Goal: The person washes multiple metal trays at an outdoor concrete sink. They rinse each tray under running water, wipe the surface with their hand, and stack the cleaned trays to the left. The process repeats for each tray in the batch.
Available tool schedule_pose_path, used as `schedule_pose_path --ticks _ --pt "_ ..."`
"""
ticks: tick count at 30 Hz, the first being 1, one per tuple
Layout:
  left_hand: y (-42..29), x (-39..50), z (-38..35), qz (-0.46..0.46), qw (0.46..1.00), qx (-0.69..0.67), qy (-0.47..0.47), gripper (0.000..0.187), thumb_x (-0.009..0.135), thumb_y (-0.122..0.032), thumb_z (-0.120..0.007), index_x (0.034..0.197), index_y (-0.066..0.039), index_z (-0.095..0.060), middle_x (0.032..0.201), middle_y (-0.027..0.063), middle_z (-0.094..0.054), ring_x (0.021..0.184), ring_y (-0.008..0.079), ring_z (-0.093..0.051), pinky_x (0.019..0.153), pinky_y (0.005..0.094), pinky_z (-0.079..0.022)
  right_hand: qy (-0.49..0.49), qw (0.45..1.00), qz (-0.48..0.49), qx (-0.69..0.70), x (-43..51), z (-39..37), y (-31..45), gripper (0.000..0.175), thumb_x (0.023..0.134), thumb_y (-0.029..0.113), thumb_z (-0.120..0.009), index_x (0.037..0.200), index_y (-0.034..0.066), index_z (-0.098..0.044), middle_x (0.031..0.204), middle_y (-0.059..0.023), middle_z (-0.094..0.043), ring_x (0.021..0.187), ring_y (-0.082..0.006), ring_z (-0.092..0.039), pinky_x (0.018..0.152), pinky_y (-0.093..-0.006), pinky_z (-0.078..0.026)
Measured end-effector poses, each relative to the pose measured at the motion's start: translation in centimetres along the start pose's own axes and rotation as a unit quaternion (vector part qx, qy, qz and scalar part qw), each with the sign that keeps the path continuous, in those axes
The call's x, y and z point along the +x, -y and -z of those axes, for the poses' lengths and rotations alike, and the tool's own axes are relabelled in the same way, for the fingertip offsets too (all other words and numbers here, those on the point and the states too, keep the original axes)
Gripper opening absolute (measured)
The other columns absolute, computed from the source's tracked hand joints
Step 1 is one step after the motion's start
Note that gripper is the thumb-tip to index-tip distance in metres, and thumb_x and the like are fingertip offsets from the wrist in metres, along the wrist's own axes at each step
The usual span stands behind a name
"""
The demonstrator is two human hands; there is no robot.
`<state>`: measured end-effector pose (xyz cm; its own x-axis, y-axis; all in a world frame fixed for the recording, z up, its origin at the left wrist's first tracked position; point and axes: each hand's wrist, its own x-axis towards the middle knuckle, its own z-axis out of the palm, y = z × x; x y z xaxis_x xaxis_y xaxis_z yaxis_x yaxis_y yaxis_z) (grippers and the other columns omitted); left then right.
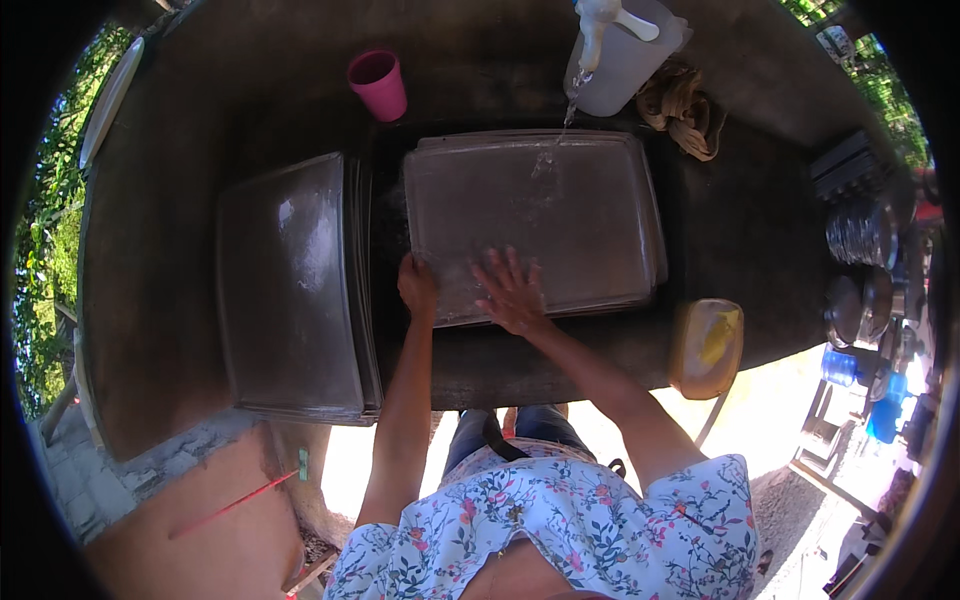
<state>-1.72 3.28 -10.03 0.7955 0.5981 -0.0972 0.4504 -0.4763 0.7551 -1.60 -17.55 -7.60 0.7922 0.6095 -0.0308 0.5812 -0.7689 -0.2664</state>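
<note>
A stack of flat metal trays [570, 217] lies before me, its top tray wet. Water from a white tap [592, 37] runs down onto the far part of that tray. My left hand [417, 286] grips the tray's near left edge, its fingers partly hidden. Flat on the tray's near middle rests my right hand [511, 291], fingers spread and wet. To the left, a second stack of metal trays [289, 292] leans or lies at the counter's front edge, also wet on top.
A pink plastic cup [379, 86] stands at the back. Behind the tap is a translucent pitcher [622, 67], with a crumpled brown cloth [682, 112] beside it. A tub with something yellow [709, 349] sits at the front right edge. Stacked metal dishes [859, 232] stand far right.
</note>
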Motion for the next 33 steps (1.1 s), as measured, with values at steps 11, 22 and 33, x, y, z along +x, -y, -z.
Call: schedule_pose_path --ticks 11,22,33 --pt "-2.6 -0.6 0.5 0.088 0.996 0.023 -0.022 0.024 0.088 -0.017 -0.053 0.107 -0.004 -0.049 0.093 0.0226 -0.062 0.087 0.0414 -0.059 0.071 0.0481 -0.046 -0.177 0.953 -0.233 -0.072 18.6 0.0 -13.3 0.071 0.089 0.053 -0.036 0.141 0.0064 -0.022 0.147 -0.0211 -0.014 0.137 -0.0363 -0.009 0.108 -0.0541 -0.007" --pt "0.2 1.7 0.4 0.034 0.989 0.134 0.045 0.037 0.083 -0.038 -0.057 0.094 -0.002 -0.061 0.092 0.0228 -0.060 0.085 0.0379 -0.061 0.073 0.0453 -0.049 -0.018 0.984 0.156 -0.088 1.9 1.0 -3.7 0.066 0.083 0.047 -0.053 0.140 0.0225 -0.029 0.147 -0.0066 -0.023 0.134 -0.0320 -0.021 0.105 -0.0561 -0.019" --pt "-3.5 4.6 4.5 0.003 0.989 -0.111 0.094 0.046 0.083 -0.038 -0.055 0.109 0.000 -0.052 0.097 0.0123 -0.059 0.087 0.0260 -0.058 0.075 0.0375 -0.047 0.001 0.997 0.042 -0.063 -7.6 7.9 -9.6 0.061 0.075 0.014 -0.065 0.131 0.0197 -0.042 0.138 -0.0072 -0.038 0.128 -0.0286 -0.036 0.099 -0.0454 -0.036"
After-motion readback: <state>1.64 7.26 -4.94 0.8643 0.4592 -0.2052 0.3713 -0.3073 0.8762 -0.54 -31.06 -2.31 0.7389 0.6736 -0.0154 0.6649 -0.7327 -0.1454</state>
